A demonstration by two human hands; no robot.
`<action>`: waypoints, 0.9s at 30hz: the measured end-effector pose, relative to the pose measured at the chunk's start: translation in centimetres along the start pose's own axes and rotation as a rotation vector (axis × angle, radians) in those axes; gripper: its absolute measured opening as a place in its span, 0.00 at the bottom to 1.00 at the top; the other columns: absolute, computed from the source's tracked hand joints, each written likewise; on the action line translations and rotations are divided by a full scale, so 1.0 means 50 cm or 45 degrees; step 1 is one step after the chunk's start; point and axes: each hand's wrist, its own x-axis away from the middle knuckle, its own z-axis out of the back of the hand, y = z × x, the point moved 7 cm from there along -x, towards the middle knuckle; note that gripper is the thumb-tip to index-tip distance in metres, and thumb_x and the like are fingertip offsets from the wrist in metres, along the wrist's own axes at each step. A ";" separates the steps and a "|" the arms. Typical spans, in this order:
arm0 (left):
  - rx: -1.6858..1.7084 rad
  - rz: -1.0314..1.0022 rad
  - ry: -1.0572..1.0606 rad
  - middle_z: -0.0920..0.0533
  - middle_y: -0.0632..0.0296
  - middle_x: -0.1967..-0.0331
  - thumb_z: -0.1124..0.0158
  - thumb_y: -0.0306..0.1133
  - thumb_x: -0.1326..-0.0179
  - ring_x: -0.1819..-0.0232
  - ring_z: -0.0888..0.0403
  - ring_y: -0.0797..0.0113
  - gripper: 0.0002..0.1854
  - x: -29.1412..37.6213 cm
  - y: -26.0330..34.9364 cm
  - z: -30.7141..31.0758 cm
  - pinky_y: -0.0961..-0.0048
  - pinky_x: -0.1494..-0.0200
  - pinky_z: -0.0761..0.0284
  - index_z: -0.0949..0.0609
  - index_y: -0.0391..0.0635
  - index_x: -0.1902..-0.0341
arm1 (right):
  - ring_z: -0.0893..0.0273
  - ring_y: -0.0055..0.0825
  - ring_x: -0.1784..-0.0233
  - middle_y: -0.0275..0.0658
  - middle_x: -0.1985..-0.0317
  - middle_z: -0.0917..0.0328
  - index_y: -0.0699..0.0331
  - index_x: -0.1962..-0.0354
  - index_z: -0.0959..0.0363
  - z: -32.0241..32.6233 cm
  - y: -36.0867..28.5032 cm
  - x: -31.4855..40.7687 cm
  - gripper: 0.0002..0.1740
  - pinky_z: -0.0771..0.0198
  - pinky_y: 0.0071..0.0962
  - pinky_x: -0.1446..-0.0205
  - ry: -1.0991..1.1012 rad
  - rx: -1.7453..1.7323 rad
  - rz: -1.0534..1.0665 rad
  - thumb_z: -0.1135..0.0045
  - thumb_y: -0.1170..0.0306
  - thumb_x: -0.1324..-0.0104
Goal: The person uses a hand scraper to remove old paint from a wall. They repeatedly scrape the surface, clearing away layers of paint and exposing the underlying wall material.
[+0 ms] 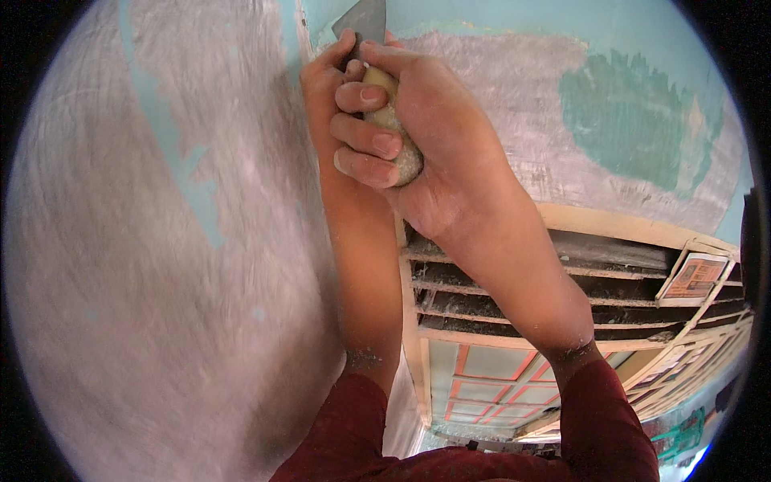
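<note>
My right hand (pixel 446 114) is wrapped around the worn, yellowish handle (pixel 406 153) of a scraper, with its thumb pointing up along the neck. Behind it, my left hand (pixel 319 81) grips the same tool near the base of the blade, most of its fingers hidden. The grey metal blade (pixel 366 21) widens upward and reaches the top edge of the view, by light blue paint (pixel 506 15). Whether the blade's edge touches the wall cannot be seen. Pale dust marks the fingers of my right hand.
A bare greyish wall (pixel 150 301) with light blue paint strips (pixel 162 120) rises close on the left. On the other wall is a green paint patch (pixel 626 120). Below are slatted wooden vents (pixel 626 280), a framed print (pixel 696 277), a panelled door (pixel 491 385) and a green plastic chair (pixel 683 434).
</note>
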 end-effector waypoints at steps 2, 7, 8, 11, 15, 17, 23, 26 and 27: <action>-0.022 0.024 0.032 0.27 0.67 0.79 0.41 0.50 0.35 0.75 0.27 0.73 0.19 0.002 -0.009 0.007 0.78 0.69 0.27 0.27 0.49 0.74 | 0.50 0.16 0.90 0.25 0.80 0.41 0.58 0.65 0.39 -0.004 0.002 0.000 0.11 0.52 0.18 0.90 -0.049 -0.048 -0.014 0.66 0.64 0.23; -0.031 -0.046 -0.050 0.25 0.66 0.77 0.41 0.49 0.35 0.73 0.25 0.72 0.19 -0.007 -0.005 0.011 0.79 0.66 0.26 0.25 0.45 0.71 | 0.50 0.16 0.90 0.25 0.80 0.41 0.58 0.65 0.40 0.001 0.003 -0.003 0.10 0.52 0.18 0.89 -0.028 -0.009 -0.055 0.65 0.65 0.23; -0.016 -0.058 -0.060 0.25 0.66 0.77 0.41 0.49 0.35 0.72 0.25 0.72 0.19 -0.006 -0.005 0.014 0.80 0.65 0.26 0.25 0.45 0.70 | 0.50 0.16 0.90 0.25 0.80 0.41 0.58 0.65 0.40 -0.014 -0.002 -0.005 0.10 0.52 0.18 0.89 -0.175 -0.036 -0.024 0.65 0.65 0.23; -0.054 -0.054 -0.053 0.24 0.65 0.75 0.40 0.49 0.35 0.71 0.23 0.72 0.20 -0.012 -0.004 0.024 0.80 0.63 0.25 0.24 0.42 0.68 | 0.49 0.16 0.90 0.25 0.80 0.41 0.58 0.65 0.40 -0.007 -0.003 -0.007 0.10 0.51 0.19 0.89 -0.052 -0.025 -0.026 0.65 0.65 0.23; -0.112 -0.083 -0.068 0.23 0.64 0.74 0.40 0.49 0.34 0.68 0.22 0.71 0.21 -0.007 -0.007 0.026 0.81 0.61 0.25 0.22 0.39 0.64 | 0.50 0.16 0.90 0.25 0.80 0.41 0.57 0.65 0.40 0.015 0.002 0.009 0.10 0.51 0.19 0.89 0.102 0.076 -0.062 0.66 0.65 0.23; -0.024 -0.089 -0.086 0.22 0.64 0.74 0.40 0.48 0.34 0.69 0.22 0.71 0.20 -0.003 -0.009 0.022 0.81 0.61 0.25 0.22 0.40 0.65 | 0.50 0.16 0.91 0.24 0.80 0.41 0.57 0.65 0.40 0.013 0.000 -0.011 0.10 0.52 0.19 0.90 0.071 0.112 -0.020 0.66 0.65 0.23; 0.392 -0.010 -0.148 0.23 0.64 0.74 0.45 0.48 0.31 0.69 0.24 0.73 0.19 0.018 -0.006 0.007 0.82 0.61 0.25 0.23 0.44 0.68 | 0.50 0.16 0.91 0.25 0.81 0.41 0.58 0.65 0.40 0.026 0.014 -0.003 0.11 0.52 0.19 0.90 0.227 0.118 -0.118 0.66 0.65 0.23; 0.075 0.067 -0.047 0.23 0.65 0.73 0.47 0.48 0.30 0.69 0.24 0.74 0.19 0.001 -0.013 0.018 0.81 0.61 0.25 0.24 0.45 0.68 | 0.50 0.16 0.91 0.25 0.81 0.41 0.58 0.65 0.40 0.021 0.008 -0.015 0.10 0.52 0.19 0.90 0.138 0.185 -0.102 0.65 0.64 0.24; 0.107 0.077 -0.034 0.23 0.64 0.74 0.48 0.48 0.29 0.69 0.24 0.73 0.19 -0.006 -0.019 0.021 0.80 0.61 0.25 0.24 0.45 0.68 | 0.50 0.16 0.91 0.25 0.81 0.41 0.57 0.66 0.40 0.008 0.003 -0.017 0.10 0.52 0.19 0.90 0.056 0.136 -0.074 0.64 0.64 0.24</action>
